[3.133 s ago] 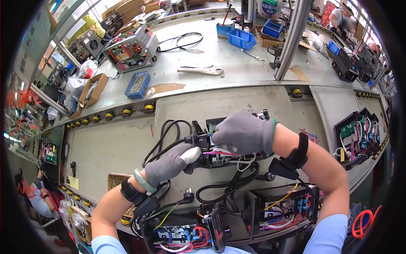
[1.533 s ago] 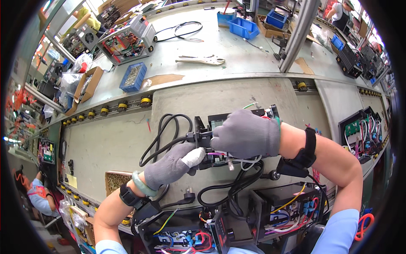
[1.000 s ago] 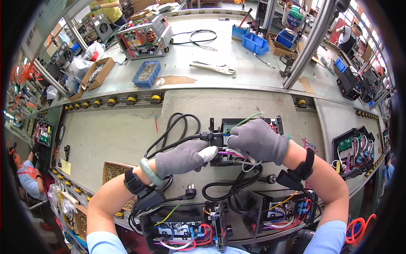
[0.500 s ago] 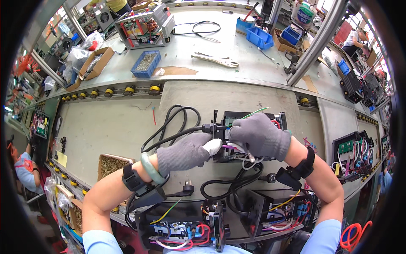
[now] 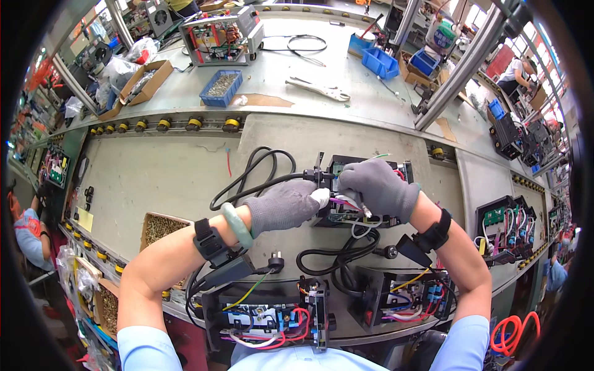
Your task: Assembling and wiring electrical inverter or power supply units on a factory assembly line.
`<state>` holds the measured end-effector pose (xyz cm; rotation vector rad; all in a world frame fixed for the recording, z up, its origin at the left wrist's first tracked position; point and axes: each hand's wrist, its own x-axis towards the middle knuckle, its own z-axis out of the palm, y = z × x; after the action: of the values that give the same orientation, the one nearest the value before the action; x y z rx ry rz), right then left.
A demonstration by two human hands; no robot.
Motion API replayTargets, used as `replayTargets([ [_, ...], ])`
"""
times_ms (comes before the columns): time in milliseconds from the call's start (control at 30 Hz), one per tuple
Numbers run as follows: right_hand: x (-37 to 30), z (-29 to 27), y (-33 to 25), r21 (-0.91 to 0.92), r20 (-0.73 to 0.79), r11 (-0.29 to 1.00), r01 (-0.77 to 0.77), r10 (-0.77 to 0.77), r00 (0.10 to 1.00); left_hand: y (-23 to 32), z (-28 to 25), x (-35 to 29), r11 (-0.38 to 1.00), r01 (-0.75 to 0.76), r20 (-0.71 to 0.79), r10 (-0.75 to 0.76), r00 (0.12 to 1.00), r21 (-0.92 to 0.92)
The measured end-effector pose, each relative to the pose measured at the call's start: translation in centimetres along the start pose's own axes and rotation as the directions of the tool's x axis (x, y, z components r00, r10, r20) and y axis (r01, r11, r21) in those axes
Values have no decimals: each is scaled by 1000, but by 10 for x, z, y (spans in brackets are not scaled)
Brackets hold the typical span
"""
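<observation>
A black open-topped electrical unit [image 5: 335, 162] with internal wiring lies before me, its front panel facing left. A thick black power cord [image 5: 265, 186] enters that panel through a cable gland [image 5: 312, 176]. My left hand [image 5: 284, 205], in a grey glove with a whitish thumb cover, is closed against the panel's near end; what its fingers grip is hidden. Over the open housing, my right hand [image 5: 380, 188], also grey-gloved, has curled fingers pressed together near the gland's inner side. White and purple wires [image 5: 346, 203] come out below it. A green wire end [image 5: 382, 156] sticks up behind.
Two similar open units [image 5: 266, 315] [image 5: 405, 300] stand close to my body. A black plug [image 5: 275, 262] and coiled cord [image 5: 339, 256] lie nearby. A box of screws [image 5: 162, 229] sits left. Locking pliers [image 5: 318, 88] and a blue bin [image 5: 221, 88] are on the far bench.
The view has shifted slightly. Both hands stay at the unit, with the left thumb still at the panel and the right fingers still curled over the housing. Nothing is visibly let go.
</observation>
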<state>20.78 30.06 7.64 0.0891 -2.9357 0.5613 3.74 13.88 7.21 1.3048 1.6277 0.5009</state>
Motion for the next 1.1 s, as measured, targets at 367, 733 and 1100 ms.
replayTargets([
  [367, 4, -16, -36, 732, -67, 605, -314, 522, 850, 23, -33, -50, 957, -113, -304, 195, 932, 267],
  [733, 4, -8, -41, 235, -311, 942, -240, 307, 899, 53, -8, -18, 640, -226, -401, 677, 617, 734],
  [1100, -9, -10, -18, 187, -264, 981, -46, 95, 960, 24, 3, -26, 938, -235, -460, 332, 823, 256],
])
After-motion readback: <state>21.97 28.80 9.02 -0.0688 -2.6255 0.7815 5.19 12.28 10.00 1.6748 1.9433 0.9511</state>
